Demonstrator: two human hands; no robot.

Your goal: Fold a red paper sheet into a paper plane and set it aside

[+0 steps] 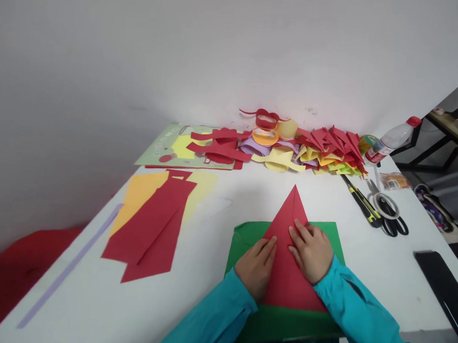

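A sheet of red paper [290, 285] lies folded to a point at its far end, with a crease running down from the tip. It rests on a green sheet [250, 236]. My left hand [258, 266] is at the paper's left edge, its fingers held together and closed on that edge; its thumb is mostly hidden. On the right half of the paper, my right hand [312, 251] lies with its fingers apart and pressed down near the crease.
Left are red cut paper pieces [151, 225] over orange paper and a purple strip [69, 267]. Folded paper shapes [326, 147] pile along the wall beside a bottle [392, 141]. A utility knife [363, 203], scissors [392, 220], tape roll [386, 205] and black phone-like slab [446, 288] lie right.
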